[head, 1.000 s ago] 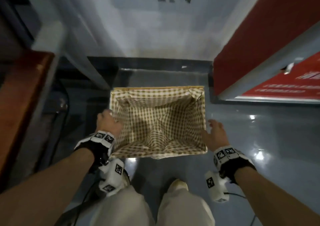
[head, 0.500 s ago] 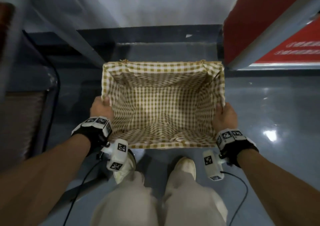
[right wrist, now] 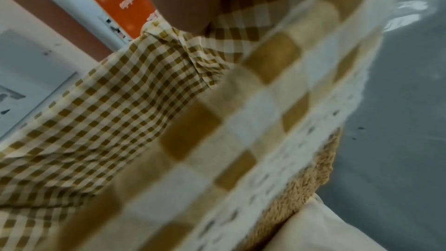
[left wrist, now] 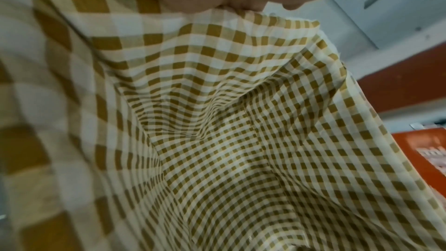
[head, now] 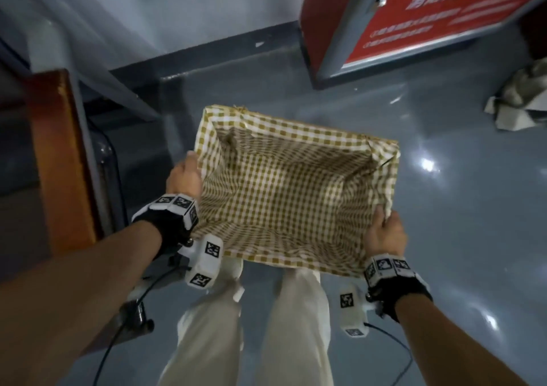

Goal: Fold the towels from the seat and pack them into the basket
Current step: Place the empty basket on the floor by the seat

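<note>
A woven basket (head: 384,160) with a yellow-and-white checked liner hangs in front of my legs, tilted and turned clockwise in the head view. Nothing lies inside it. My left hand (head: 185,177) grips its left rim, and my right hand (head: 384,233) grips its right rim with the fingers curled over the liner. In the left wrist view the liner (left wrist: 217,121) fills the frame below my thumb. The right wrist view shows the basket's straw wall (right wrist: 311,184) under the lace-edged liner. A crumpled pale towel (head: 521,98) lies at the far right edge.
A wooden-edged piece of furniture (head: 59,154) stands close on the left. A red cabinet with a printed sign (head: 429,9) stands at the back right. The floor (head: 473,237) is glossy grey. Cables (head: 393,344) hang from both wrist cameras beside my legs.
Both hands closed on the basket's rims and lifted it off the floor. The basket has turned clockwise and swung to the right, and the towel has come into view.
</note>
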The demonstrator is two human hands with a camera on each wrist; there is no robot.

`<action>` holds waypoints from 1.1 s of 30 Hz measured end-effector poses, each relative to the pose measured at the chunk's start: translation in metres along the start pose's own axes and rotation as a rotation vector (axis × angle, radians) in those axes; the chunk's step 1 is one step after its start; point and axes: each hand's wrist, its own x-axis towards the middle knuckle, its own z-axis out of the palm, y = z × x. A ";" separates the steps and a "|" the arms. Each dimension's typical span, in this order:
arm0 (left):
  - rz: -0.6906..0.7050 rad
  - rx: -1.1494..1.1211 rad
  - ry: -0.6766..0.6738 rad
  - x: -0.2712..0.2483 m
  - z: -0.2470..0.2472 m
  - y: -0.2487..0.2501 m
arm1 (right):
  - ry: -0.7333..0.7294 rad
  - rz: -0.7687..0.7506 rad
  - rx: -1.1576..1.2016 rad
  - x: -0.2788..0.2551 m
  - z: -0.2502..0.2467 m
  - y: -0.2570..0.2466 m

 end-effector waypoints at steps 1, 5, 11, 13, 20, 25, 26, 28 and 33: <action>0.018 0.017 -0.022 -0.006 -0.003 -0.001 | 0.017 0.042 0.000 -0.015 -0.004 0.010; 0.108 0.081 -0.101 -0.039 -0.014 -0.004 | 0.086 0.181 0.050 -0.077 -0.023 0.053; 0.265 0.183 -0.185 -0.099 -0.020 -0.026 | 0.159 0.339 0.150 -0.151 -0.037 0.119; 0.302 0.218 -0.201 -0.119 -0.017 -0.038 | 0.186 0.369 0.185 -0.172 -0.035 0.146; 0.468 0.222 -0.223 -0.179 -0.002 -0.110 | 0.357 0.439 0.327 -0.232 -0.007 0.246; 0.591 0.230 -0.261 -0.203 -0.006 -0.157 | 0.451 0.444 0.373 -0.276 0.010 0.297; 0.597 0.249 -0.277 -0.208 -0.010 -0.163 | 0.468 0.452 0.378 -0.286 0.011 0.303; 0.604 0.280 -0.303 -0.217 -0.021 -0.174 | 0.493 0.468 0.389 -0.311 0.013 0.311; 0.662 0.339 -0.378 -0.222 -0.064 -0.193 | 0.497 0.566 0.413 -0.385 0.023 0.307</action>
